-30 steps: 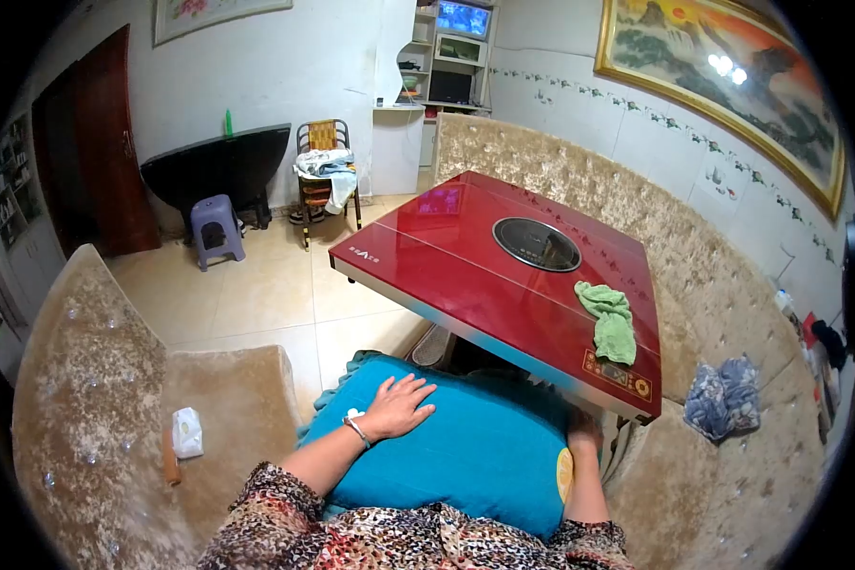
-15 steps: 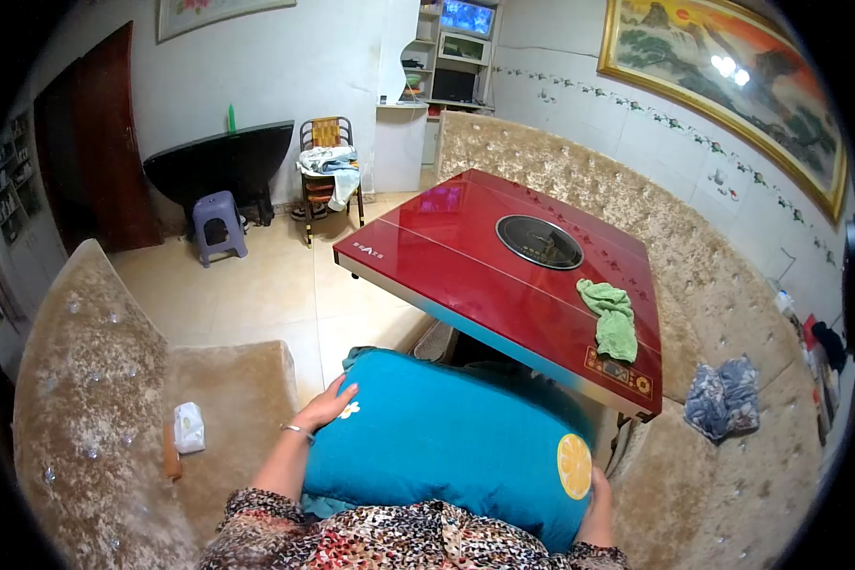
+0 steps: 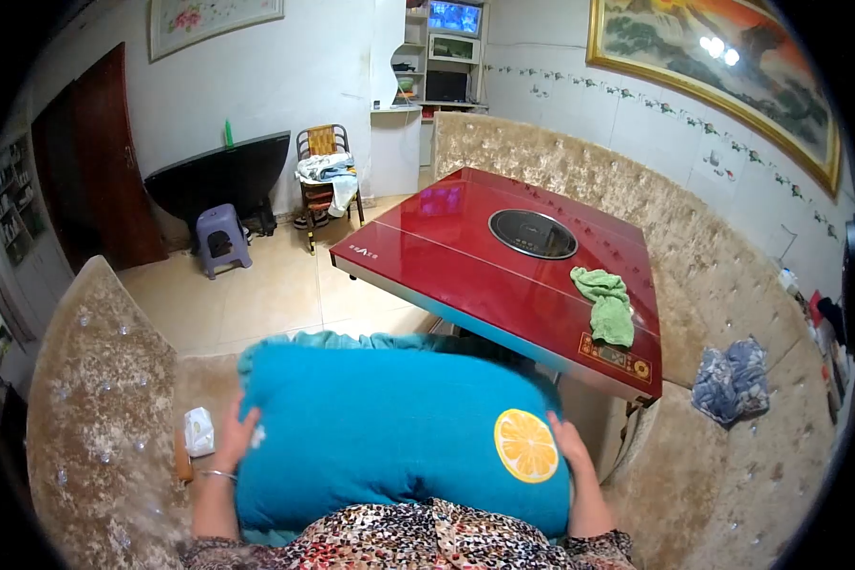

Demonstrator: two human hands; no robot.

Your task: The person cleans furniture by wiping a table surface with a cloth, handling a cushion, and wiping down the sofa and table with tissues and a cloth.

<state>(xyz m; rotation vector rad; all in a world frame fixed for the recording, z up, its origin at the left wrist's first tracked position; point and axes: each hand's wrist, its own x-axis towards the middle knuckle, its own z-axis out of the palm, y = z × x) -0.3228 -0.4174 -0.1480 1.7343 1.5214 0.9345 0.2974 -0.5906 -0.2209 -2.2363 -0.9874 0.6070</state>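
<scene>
A teal pillow [image 3: 380,418] with a printed orange slice near its right end lies across in front of my body, close against my patterned top. My left hand [image 3: 237,433] grips its left end, thumb on the upper face beside a small white flower print. At the opposite end my right hand [image 3: 570,443] clasps the side just past the orange slice. The fingers of both hands are partly hidden behind the pillow. Ruffled teal fabric [image 3: 351,341] shows along its far edge.
Beyond the pillow stands a red glossy table [image 3: 437,242] with a round dark cooktop [image 3: 532,234] and a green cloth [image 3: 610,306]. A curved beige sofa [image 3: 731,475] surrounds it, bearing a grey-blue cloth [image 3: 731,380] and a tissue pack [image 3: 199,432]. A purple stool [image 3: 222,239] stands farther back.
Both hands have shifted the pillow to the left and turned it more level, closer to square with my body. The ruffled fabric at its far edge shows more.
</scene>
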